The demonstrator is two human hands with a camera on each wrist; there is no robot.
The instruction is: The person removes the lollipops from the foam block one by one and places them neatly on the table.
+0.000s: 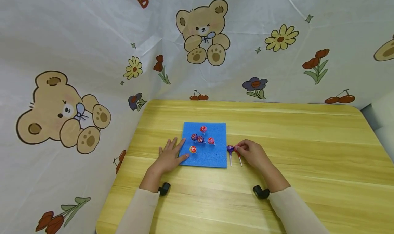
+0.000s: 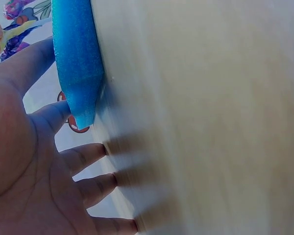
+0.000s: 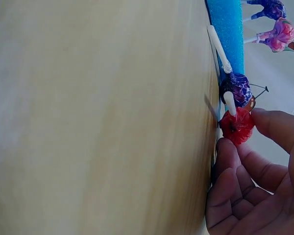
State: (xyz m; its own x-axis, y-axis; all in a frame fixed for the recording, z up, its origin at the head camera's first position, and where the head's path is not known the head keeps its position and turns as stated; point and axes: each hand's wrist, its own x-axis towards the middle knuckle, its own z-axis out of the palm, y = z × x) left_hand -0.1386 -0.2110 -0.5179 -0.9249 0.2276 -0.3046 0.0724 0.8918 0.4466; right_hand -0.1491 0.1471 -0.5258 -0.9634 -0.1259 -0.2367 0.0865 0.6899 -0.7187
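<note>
A blue foam block [image 1: 212,160] lies on the table with several wrapped lollipops standing in it, among them a pink lollipop [image 1: 210,140] and a red-and-yellow lollipop [image 1: 193,149]. My left hand [image 1: 167,160] rests at the block's left edge, fingers spread, thumb and index finger touching the foam. To the right of the block, my right hand [image 1: 251,154] pinches the head of a red lollipop [image 3: 237,126] between thumb and fingers. Its white stick points toward me. Just left of it a purple lollipop [image 1: 230,148] lies on the table by the foam's edge.
The wooden table [image 1: 314,152] extends well to the right of the block. A white cloth [image 1: 240,18] printed with bears and flowers hangs behind and along the left side. Dark wrist cameras [image 1: 261,192] sit on both wrists.
</note>
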